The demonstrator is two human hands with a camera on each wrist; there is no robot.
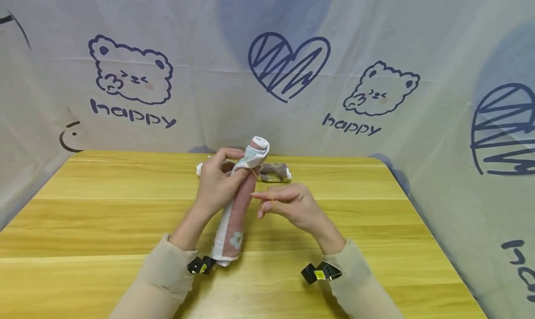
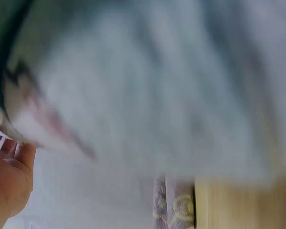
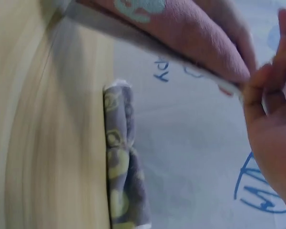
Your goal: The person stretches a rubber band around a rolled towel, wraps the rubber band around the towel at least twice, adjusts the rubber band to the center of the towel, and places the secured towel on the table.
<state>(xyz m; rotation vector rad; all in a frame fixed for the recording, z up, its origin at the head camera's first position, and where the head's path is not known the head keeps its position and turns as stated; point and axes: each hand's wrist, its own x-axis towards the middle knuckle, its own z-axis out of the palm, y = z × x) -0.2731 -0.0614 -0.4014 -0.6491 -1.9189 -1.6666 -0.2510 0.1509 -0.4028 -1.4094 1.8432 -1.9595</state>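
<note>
A rolled pink and white towel [image 1: 242, 212] with a pale flower stands tilted over the table, its upper end twisted outward. My left hand [image 1: 215, 182] grips it near the top, thumb across the front. A thin yellow rubber band [image 1: 256, 174] runs from the towel just below the bent top toward my right hand [image 1: 298, 207]. The right index finger and thumb hold the band, with a bit of it showing on the finger. Pale blurred cloth [image 2: 148, 86] fills most of the left wrist view, with the left hand at its lower left.
Behind the hands, a second rolled towel [image 1: 276, 172], grey-brown with yellow patterns, lies on the wooden table [image 1: 355, 217] near its back edge. In the right wrist view this patterned roll [image 3: 119, 157] is narrowed at its middle. A printed curtain [image 1: 209, 105] hangs behind the table.
</note>
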